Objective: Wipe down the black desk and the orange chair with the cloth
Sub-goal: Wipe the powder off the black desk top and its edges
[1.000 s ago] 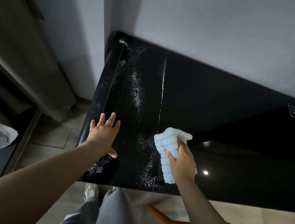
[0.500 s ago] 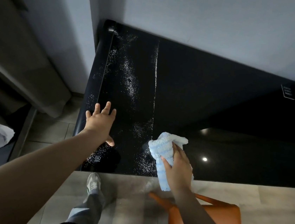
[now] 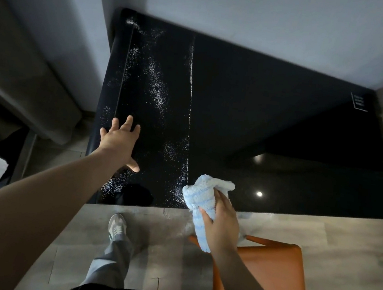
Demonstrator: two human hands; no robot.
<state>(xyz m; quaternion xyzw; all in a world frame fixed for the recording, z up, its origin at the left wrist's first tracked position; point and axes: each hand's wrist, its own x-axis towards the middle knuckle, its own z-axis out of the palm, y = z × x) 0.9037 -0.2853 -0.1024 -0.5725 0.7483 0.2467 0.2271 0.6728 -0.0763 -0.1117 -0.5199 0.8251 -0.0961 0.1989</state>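
Drawn back since a second ago, the right hand (image 3: 220,227) clutches the fluffy pale-blue cloth (image 3: 203,196) at the near edge of the glossy black desk (image 3: 272,120). The left hand (image 3: 120,141) lies flat, fingers (image 3: 127,125) spread. The desk step looks unfinished: the white specks (image 3: 158,88) beyond those fingertips likely need wiping next, and the orange padded chair (image 3: 266,272) after that.

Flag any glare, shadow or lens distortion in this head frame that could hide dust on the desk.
Head view: dim room; two lamp reflections glint on the glossy black desk, the brighter beside the cloth; white specks show only on its left part; the wide-angle lens skews the desk edges; little motion blur.
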